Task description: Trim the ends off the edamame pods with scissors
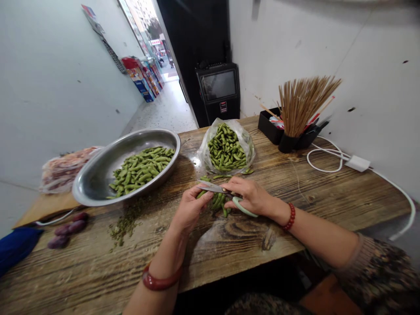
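Note:
My left hand (pixel 193 205) pinches a green edamame pod (pixel 201 194) near the wooden table's front middle. In my right hand (pixel 246 194) is a pair of scissors (pixel 243 208) with pale green handles, its blades reaching across to the pod at my left fingertips. Under the hands lie several loose pods (pixel 218 201). Just beyond them, a clear plastic bag (pixel 250 146) stands open, full of pods. To the left, a wide steel basin (pixel 98 175) holds a heap of pods. Small green trimmings (pixel 123 225) are scattered on the table between basin and left arm.
Purple plums (pixel 68 229), a blue cloth (pixel 19 245) and a bag of meat-like pieces (pixel 67 168) are at the left. At the back right stand wooden skewers (pixel 302 107) in a black holder, beside a white cable (pixel 357 162). A black speaker (pixel 219 89) stands behind the table.

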Demonstrator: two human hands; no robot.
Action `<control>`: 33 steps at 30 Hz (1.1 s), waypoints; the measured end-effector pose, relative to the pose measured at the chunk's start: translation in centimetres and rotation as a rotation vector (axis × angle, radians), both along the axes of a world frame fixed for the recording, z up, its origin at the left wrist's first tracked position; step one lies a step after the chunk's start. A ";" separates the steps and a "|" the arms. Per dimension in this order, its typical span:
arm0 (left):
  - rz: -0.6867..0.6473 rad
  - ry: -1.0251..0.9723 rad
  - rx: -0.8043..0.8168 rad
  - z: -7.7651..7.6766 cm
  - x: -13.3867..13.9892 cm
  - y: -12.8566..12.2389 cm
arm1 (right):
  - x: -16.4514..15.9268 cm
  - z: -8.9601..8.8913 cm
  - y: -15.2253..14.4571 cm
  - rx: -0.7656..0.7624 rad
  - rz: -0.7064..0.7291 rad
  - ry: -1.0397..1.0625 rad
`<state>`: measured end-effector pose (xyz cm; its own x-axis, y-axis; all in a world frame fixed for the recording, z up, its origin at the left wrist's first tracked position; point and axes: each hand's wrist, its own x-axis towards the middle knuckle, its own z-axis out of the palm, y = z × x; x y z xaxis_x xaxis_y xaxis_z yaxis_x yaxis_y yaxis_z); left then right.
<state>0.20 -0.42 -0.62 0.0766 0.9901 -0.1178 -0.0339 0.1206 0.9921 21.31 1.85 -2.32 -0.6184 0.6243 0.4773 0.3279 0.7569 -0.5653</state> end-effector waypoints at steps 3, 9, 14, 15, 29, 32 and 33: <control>0.010 0.033 0.011 -0.1 -0.2 0.1 | 0.1 -0.1 0.1 -0.003 0.001 -0.014; 0.034 -0.126 -0.007 0.4 -0.2 0.2 | 0.2 -0.5 0.9 0.002 -0.111 0.081; 0.069 -0.236 -0.022 0.7 -0.3 0.4 | 0.1 -0.1 0.6 -0.002 -0.074 0.064; 0.069 -0.249 -0.024 0.7 -0.3 0.4 | 0.1 0.0 0.5 -0.006 -0.065 0.055; 0.021 -0.273 -0.028 0.6 -0.1 0.2 | -0.1 0.0 0.3 -0.013 -0.050 0.027; -0.012 -0.240 -0.018 0.5 -0.1 0.1 | -0.2 0.0 0.2 -0.017 -0.034 0.029; -0.018 -0.229 -0.020 0.4 -0.1 0.1 | -0.2 0.0 0.2 -0.018 -0.030 0.032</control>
